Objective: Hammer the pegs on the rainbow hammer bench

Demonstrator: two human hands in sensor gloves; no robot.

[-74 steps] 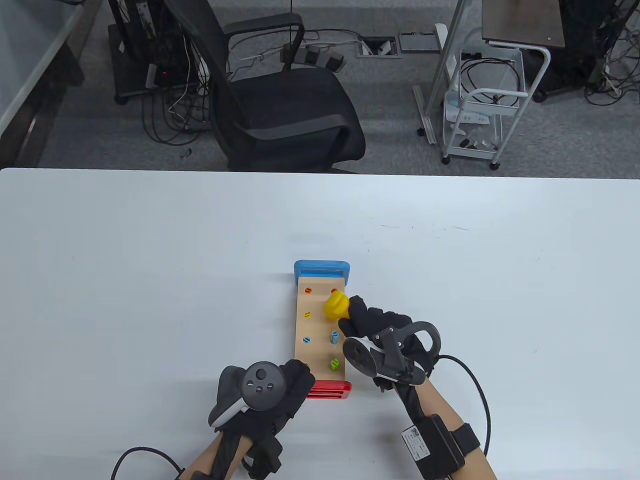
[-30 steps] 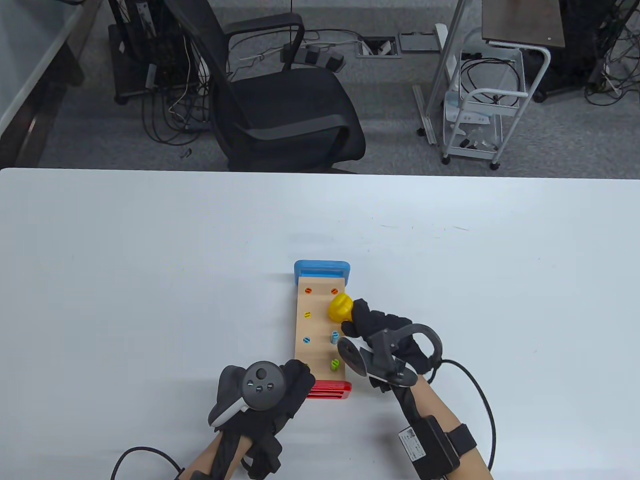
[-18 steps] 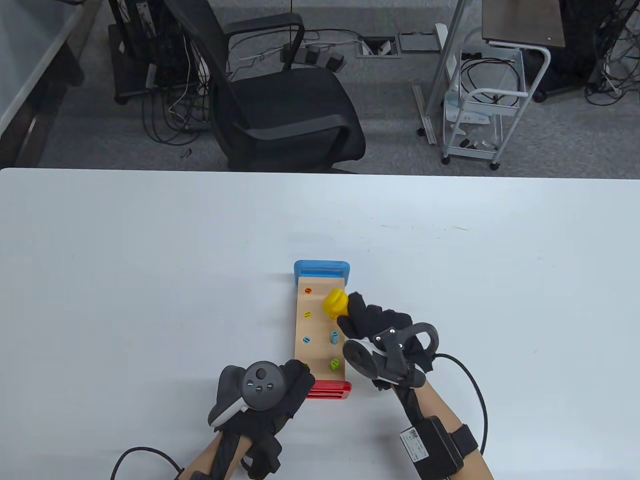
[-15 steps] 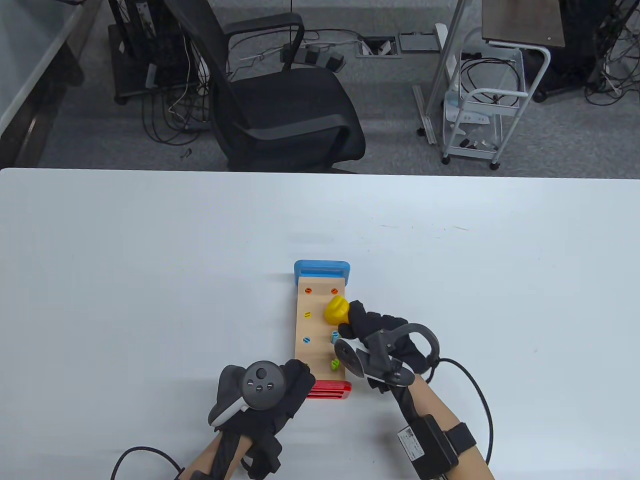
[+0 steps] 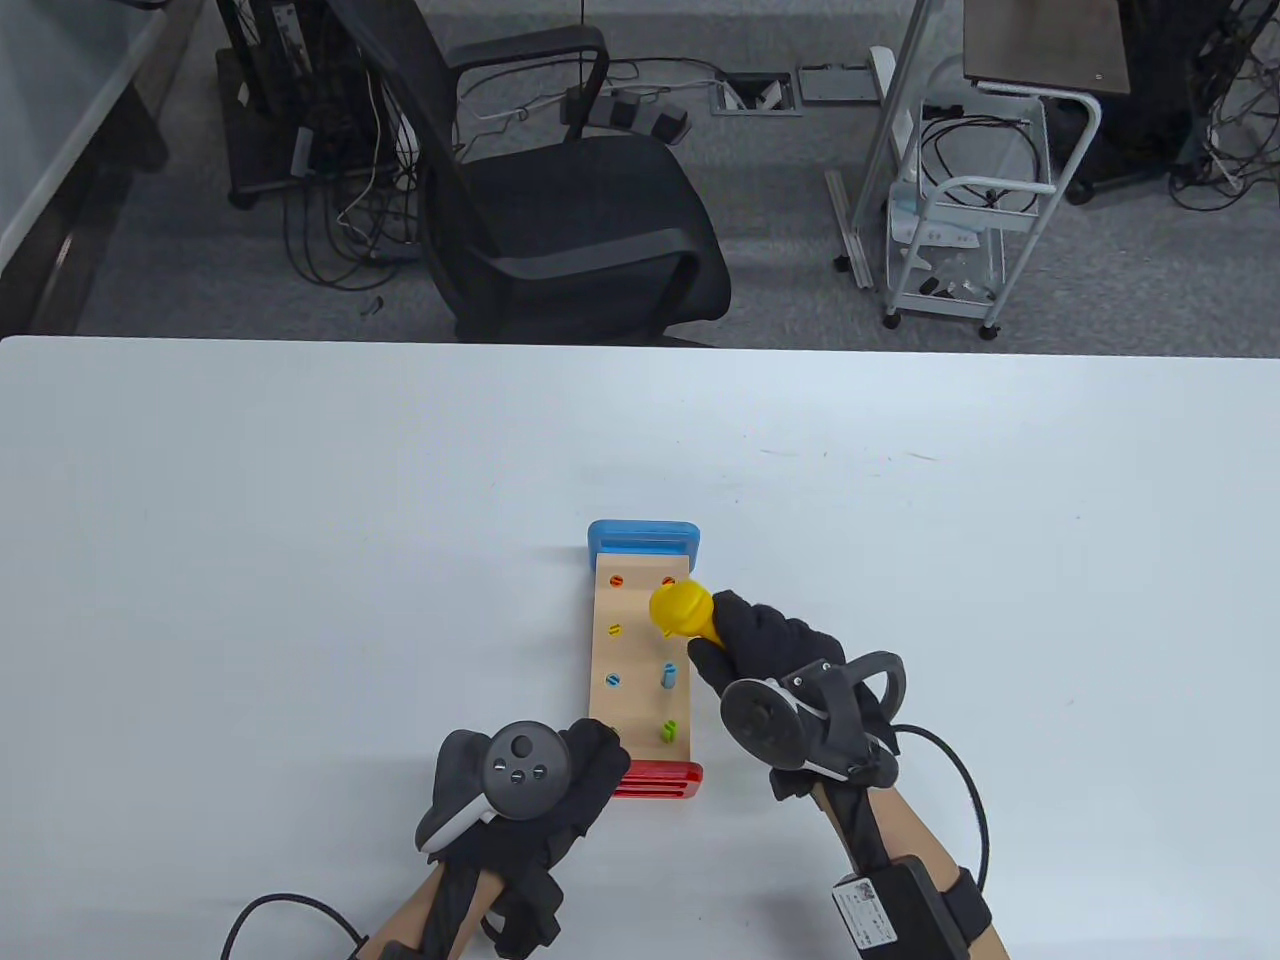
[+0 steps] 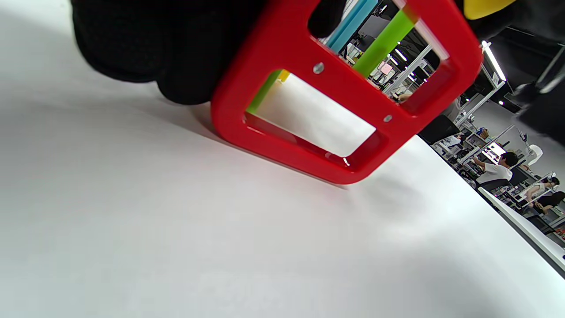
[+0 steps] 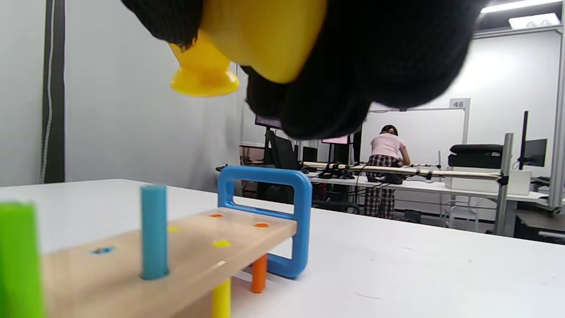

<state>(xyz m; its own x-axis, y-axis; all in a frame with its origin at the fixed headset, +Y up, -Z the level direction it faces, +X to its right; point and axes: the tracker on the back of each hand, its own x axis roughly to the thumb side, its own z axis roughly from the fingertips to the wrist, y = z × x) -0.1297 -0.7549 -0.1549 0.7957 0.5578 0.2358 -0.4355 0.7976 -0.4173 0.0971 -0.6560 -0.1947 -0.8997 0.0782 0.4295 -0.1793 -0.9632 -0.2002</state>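
**Yellow hammer raised above the peg bench**

On the left, our left hand point(image 5: 545, 790) grips the near end of the hammer bench point(image 5: 640, 660), its gloved fingers point(image 6: 176, 53) curled against the red end frame point(image 6: 348, 106), which stands on the white table point(image 5: 300, 550). In the left wrist view, a green peg point(image 6: 382, 44) and a blue peg point(image 6: 351, 24) show through the frame's upper opening.

The bench lies lengthwise away from us, just right of the table's middle and close to the near edge, with its blue end frame point(image 5: 643, 540) at the far end. Along the wooden top, the orange pegs point(image 5: 617, 579) and the yellow pegs point(image 5: 616, 629) sit flush with the board. In the right-hand row, the blue peg point(image 5: 669, 676) and the green peg point(image 5: 668, 730) stand upright and proud of the board; the right wrist view shows them rising well above the wood point(image 7: 154, 232), with orange and yellow shafts sticking out beneath the board.

On the right, our right hand point(image 5: 770, 650) is clenched around the handle of the yellow hammer point(image 5: 683, 610). The hammer head hangs in the air above the far right part of the board, clear of the wood, as the right wrist view shows point(image 7: 205, 75).
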